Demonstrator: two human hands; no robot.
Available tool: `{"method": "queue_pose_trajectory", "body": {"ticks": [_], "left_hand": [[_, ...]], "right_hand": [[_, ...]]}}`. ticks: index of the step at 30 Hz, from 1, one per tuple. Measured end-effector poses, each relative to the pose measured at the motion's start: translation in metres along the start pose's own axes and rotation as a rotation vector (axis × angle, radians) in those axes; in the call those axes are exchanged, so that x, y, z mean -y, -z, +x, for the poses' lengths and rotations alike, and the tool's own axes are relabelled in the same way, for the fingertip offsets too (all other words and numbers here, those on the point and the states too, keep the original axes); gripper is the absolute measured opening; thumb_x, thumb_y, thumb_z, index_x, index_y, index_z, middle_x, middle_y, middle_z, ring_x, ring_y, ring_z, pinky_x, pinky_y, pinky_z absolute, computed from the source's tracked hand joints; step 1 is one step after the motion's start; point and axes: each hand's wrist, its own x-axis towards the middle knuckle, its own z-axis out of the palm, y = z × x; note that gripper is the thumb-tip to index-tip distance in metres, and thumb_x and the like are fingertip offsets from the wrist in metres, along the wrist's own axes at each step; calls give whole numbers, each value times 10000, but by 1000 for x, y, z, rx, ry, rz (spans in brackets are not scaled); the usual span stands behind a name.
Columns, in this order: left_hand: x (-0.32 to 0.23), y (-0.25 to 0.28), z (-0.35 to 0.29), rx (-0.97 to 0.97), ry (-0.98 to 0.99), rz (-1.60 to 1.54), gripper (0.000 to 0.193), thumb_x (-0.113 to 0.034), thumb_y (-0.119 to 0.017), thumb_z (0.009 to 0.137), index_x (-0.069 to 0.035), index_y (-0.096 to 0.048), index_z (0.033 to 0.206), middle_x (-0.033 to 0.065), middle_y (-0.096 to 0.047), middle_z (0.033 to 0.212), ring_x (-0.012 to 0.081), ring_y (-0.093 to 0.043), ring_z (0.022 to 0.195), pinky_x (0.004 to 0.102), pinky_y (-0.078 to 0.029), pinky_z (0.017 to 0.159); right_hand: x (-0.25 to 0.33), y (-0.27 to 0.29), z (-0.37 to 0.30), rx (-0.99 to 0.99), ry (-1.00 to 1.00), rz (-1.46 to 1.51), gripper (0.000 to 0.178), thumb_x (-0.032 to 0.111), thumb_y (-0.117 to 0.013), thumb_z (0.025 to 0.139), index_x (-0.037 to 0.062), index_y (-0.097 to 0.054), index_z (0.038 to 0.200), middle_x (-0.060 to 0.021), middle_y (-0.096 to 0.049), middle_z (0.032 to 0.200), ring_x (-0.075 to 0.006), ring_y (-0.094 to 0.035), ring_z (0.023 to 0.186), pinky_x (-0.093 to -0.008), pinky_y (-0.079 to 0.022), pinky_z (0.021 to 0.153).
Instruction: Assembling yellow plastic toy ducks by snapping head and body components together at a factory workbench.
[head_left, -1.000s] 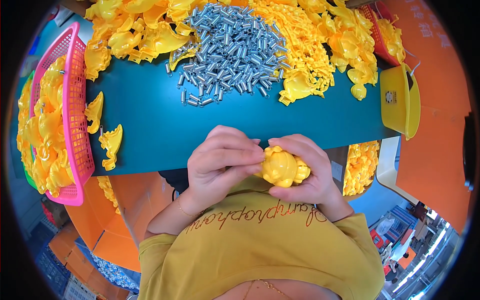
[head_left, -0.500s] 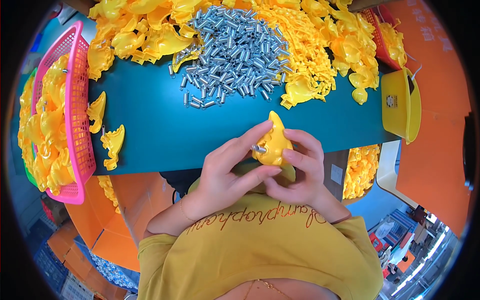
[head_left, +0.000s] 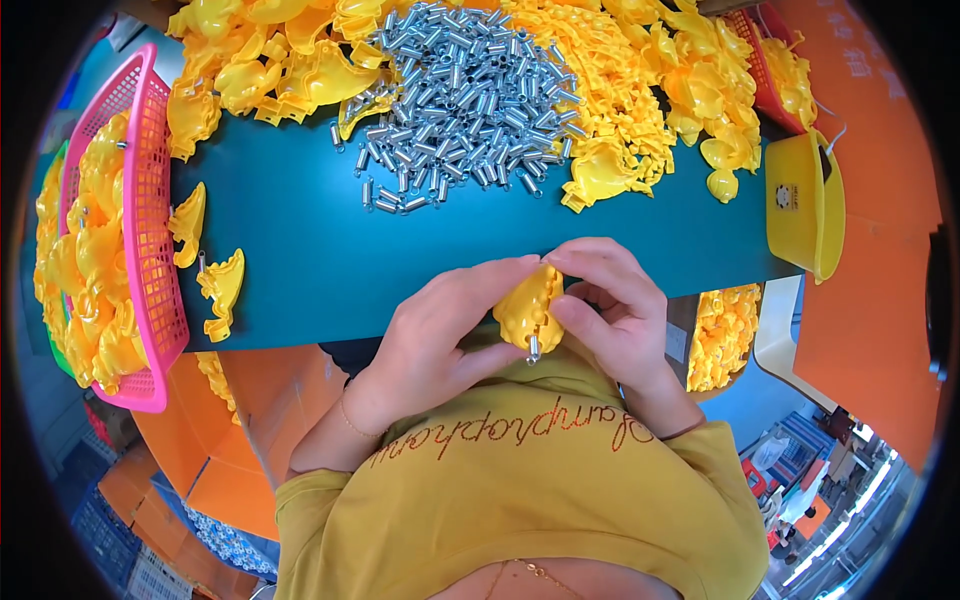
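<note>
Both hands hold one yellow plastic shell part (head_left: 522, 308) above the table's near edge. A small metal spring (head_left: 534, 347) sticks out of its lower end, and a seam runs along its right side. My left hand (head_left: 440, 320) is closed on the shell from the left, thumb below and fingers along the top. From the right, my right hand (head_left: 615, 310) pinches it at the tip and along the seam. Beyond the hands lies a heap of metal springs (head_left: 465, 100), with a pile of small yellow pieces (head_left: 605, 95) to its right.
At left stands a pink basket (head_left: 160, 230) full of yellow parts; two yellow half shells (head_left: 222, 290) lie beside it. Larger yellow shells (head_left: 270, 70) are heaped at the back. A yellow bin (head_left: 800, 205) is at the table's right end, near a red basket (head_left: 760, 75).
The shell has turned in my hands: its spring end, which pointed left, now points down toward me. My right fingers have moved up to the shell's tip.
</note>
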Motion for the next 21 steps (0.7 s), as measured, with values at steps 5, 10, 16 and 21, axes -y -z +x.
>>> {"method": "queue_pose_trajectory", "body": {"ticks": [5,10,16,21], "left_hand": [[-2,1,4,13,4,-38,793,-53,-868,724,-99,-552,1450,132,-613,1349,312,-642,1165,388,-556,957],[-3,1,5,53,37,-45,789,-42,-853,731,-112,-549,1456,122,-590,1280,293,-636,1141,365,-564,935],[0,-2,3,31,76,-101,774,-37,-844,725,-118,-560,1440,126,-587,1277,293,-635,1141,367,-564,941],[0,-3,4,10,96,-141,765,-38,-842,723,-112,-562,1431,132,-589,1308,305,-639,1153,377,-560,958]], "right_hand": [[1,-5,-1,-33,9,28,338,2,-778,875,28,-729,1209,-104,-668,1175,-164,-672,1002,-255,-574,753],[8,-7,3,-60,94,-187,282,-34,-770,847,18,-761,1124,-111,-732,1056,-180,-699,931,-281,-574,756],[10,-7,3,-93,9,-168,272,-41,-759,829,23,-769,1093,-103,-755,988,-201,-712,887,-303,-568,785],[13,-10,8,-119,5,-180,283,-26,-766,830,26,-771,1109,-106,-744,996,-205,-708,886,-306,-567,790]]}}
